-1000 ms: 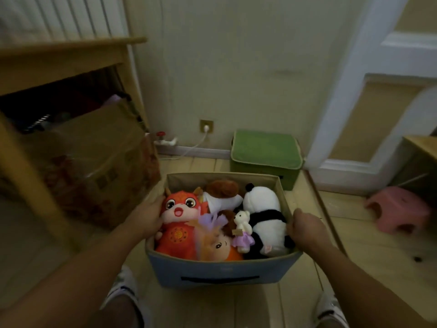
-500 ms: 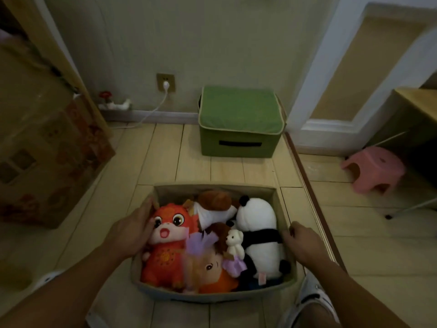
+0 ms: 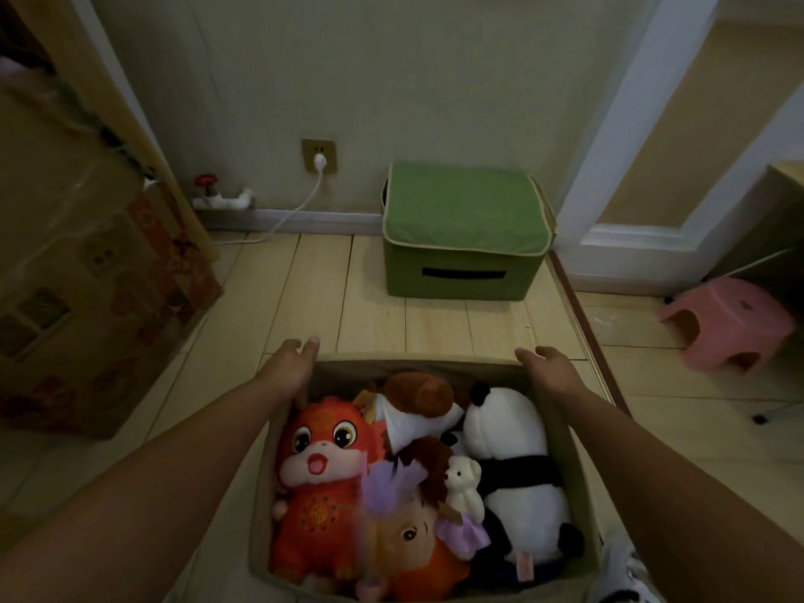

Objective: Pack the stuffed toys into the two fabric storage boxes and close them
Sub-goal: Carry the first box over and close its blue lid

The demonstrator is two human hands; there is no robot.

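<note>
**Hands shifting from the side walls to the far corners of the filled box**

Half a second earlier both hands were resting midway along the side walls of the open fabric box (image 3: 261, 507); now the left hand (image 3: 290, 365) and the right hand (image 3: 546, 367) are reaching forward to its far corners, fingers extended and relaxed, holding nothing. The box is sitting on the wooden floor (image 3: 378, 324) directly in front of the person, packed with a red plush creature (image 3: 322, 467), a panda (image 3: 513, 463), a small white bear (image 3: 465, 483), a doll with an orange body (image 3: 417, 546) and a brown-and-white plush (image 3: 417, 406). Its lid is not visible; it may be hanging behind the far rim. The green fabric box (image 3: 465, 250) is standing well apart against the wall (image 3: 391, 80), lid already shut. Judged from this layout, packing appears finished, and the hands are probably seeking the lid to close the second box.
</note>
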